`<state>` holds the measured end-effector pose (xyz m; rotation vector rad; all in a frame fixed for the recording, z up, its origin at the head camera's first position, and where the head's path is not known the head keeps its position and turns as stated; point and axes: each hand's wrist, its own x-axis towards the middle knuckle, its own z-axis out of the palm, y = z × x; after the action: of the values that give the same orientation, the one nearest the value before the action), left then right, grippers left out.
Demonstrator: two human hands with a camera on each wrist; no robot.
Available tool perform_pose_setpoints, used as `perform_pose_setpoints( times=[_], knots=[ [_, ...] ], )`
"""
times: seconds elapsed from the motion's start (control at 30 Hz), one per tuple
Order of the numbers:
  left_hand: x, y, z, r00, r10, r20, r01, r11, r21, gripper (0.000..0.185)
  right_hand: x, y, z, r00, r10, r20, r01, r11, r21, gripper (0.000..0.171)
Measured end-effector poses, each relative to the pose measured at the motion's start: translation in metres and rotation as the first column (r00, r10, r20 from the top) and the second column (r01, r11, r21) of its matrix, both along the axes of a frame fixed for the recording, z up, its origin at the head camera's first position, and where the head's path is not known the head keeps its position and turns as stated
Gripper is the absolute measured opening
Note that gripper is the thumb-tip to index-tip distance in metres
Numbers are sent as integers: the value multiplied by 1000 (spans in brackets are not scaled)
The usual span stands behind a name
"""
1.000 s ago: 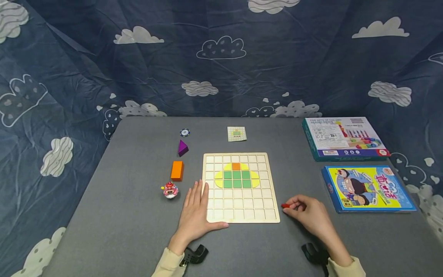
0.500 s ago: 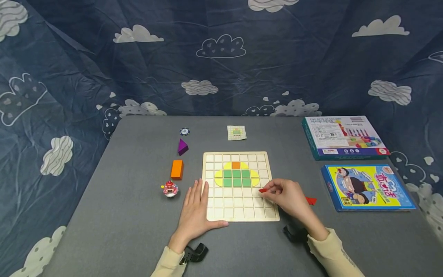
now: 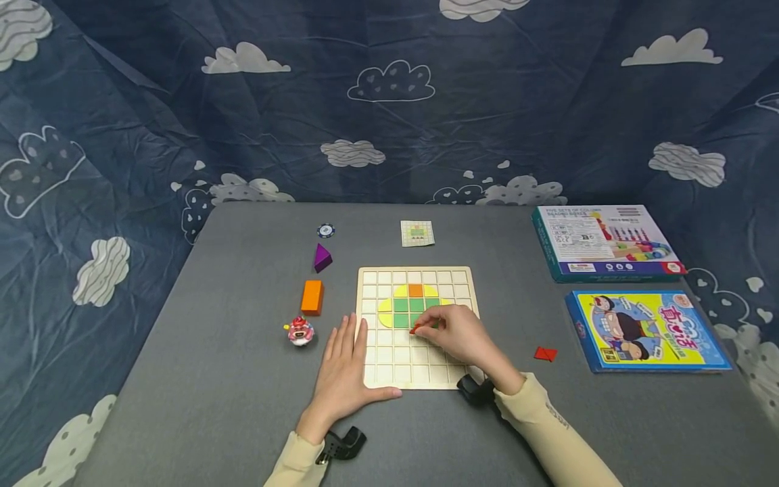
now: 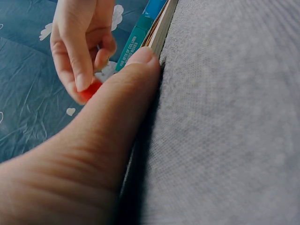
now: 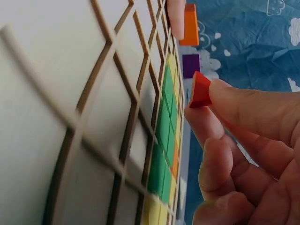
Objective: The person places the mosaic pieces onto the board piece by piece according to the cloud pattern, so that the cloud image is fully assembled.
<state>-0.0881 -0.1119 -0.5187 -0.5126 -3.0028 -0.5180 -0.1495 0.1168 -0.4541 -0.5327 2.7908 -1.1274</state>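
Note:
A wooden grid board (image 3: 389, 375) lies in the middle of the table, with green square tiles (image 3: 400, 313), yellow rounded tiles (image 3: 385, 314) and one orange square tile (image 3: 415, 290) set in its cells. My left hand (image 3: 342, 368) rests flat at the board's left edge, fingers straight and thumb along the front edge. Over the board, just below the green tiles, my right hand (image 3: 458, 333) pinches a small red triangular tile (image 5: 200, 90) between thumb and fingertip. Two more red triangular tiles (image 3: 545, 354) lie on the table to the right.
Left of the board stand a small pink toy figure (image 3: 299, 331), an orange block (image 3: 312, 297), a purple prism (image 3: 322, 258) and a round chip (image 3: 326, 230). A patterned card (image 3: 417, 233) lies behind it. Two flat boxes, one blue and yellow (image 3: 648, 331), one green-edged (image 3: 608, 243), are at right.
My right hand has carried the red triangular tile from the table right of the board leftward and up over the grid. The left hand has stayed in place.

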Motion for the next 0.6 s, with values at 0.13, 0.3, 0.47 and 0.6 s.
perform_pose_setpoints(
  times=[0.13, 0.3, 0.47, 0.6],
  knots=[
    [0, 0, 0, 1000, 0, 1, 0, 1000, -6, 131, -2, -10, -2, 999, 36, 8, -36, 999, -10, 6],
    [0, 0, -1, 1000, 1, -1, -1, 1000, -17, 131, -3, -18, -4, 997, 59, 42, -59, 998, 7, 8],
    [0, 0, -1, 1000, 3, -8, -3, 1000, -9, 131, -5, -22, -7, 996, 71, 56, -72, 997, 11, 9],
    [0, 0, -1, 1000, 1, -17, -1, 1000, -5, 131, -4, -23, -10, 995, 86, 50, -87, 996, 7, 9]
  ],
)
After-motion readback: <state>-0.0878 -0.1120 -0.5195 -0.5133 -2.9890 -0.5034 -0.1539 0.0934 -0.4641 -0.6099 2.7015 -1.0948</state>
